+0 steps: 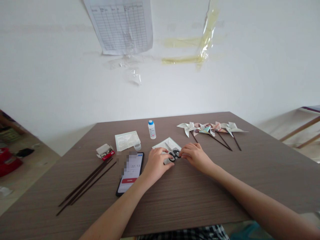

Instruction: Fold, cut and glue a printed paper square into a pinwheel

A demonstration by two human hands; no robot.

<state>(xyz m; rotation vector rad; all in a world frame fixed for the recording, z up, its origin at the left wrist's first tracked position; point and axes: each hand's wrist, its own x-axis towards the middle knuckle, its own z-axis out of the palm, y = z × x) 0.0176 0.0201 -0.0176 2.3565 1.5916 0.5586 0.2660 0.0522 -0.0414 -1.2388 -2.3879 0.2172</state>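
Observation:
Black-handled scissors (173, 153) lie on a folded white paper square (167, 144) in the middle of the brown table (190, 196). My left hand (156, 164) rests on the near left corner of that paper, fingers curled beside the scissor handles. My right hand (196, 155) touches the scissor handles from the right with its fingertips. The blades point away toward the back left over the paper.
A phone (130, 172) with a lit timer screen lies left of my hands. Several dark sticks (86, 182) lie further left, with a small pin box (105, 152), a paper stack (127, 140) and a glue bottle (151, 129). Finished pinwheels (212, 130) lie at the back right.

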